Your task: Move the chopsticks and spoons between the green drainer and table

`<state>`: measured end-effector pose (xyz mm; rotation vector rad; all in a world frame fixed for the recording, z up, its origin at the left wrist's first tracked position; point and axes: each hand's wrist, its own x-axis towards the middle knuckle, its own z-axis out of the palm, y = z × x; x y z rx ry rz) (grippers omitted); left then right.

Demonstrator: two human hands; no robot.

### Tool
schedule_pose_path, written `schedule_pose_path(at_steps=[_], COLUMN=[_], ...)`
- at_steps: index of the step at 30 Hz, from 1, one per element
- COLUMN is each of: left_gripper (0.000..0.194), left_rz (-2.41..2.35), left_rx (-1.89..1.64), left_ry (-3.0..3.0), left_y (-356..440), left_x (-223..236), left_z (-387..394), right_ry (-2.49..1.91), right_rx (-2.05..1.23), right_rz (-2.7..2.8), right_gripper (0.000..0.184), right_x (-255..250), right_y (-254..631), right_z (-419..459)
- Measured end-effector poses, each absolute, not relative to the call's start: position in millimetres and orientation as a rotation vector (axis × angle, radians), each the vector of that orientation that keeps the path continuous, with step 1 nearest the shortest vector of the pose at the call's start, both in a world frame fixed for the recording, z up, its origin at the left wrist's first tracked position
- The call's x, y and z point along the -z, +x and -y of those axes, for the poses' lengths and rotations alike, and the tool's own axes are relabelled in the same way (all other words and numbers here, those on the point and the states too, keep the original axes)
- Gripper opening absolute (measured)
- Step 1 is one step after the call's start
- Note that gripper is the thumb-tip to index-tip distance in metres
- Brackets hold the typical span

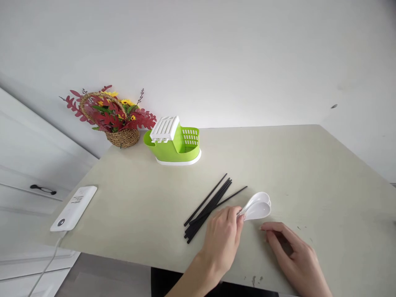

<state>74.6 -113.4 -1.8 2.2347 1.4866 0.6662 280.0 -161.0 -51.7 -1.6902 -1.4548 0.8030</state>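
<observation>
White soup spoons [258,210], at least two lying together, have their handles in my left hand [224,231], whose fingers are closed around them. Their bowls point right, just over the table. My right hand [293,258] rests near the table surface, right of and below the spoon bowls; its thumb and index finger are curled together with nothing visible in them. Several black chopsticks [210,206] lie in a loose bundle on the table, left of the spoons. My left hand is close to their near ends and hides part of that area.
A green utensil holder [173,150] with a white slotted top stands at the back of the table [293,165]. Beside it is a wicker basket [123,138] of red and yellow flowers. A white device [74,208] with a cable lies at the left edge.
</observation>
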Motion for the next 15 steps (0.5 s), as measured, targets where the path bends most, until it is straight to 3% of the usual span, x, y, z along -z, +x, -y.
schedule_pose_path(at_steps=[15], left_gripper=[0.016], left_rz=[-1.498], left_rx=[-0.573], left_ry=[2.449], left_y=[78.9], left_x=[13.4], left_z=[112.2], right_ry=[-1.706], right_rx=[-0.787], right_rz=[1.425], right_gripper=[0.03], right_x=[38.5], right_y=[267.6], right_z=[159.5])
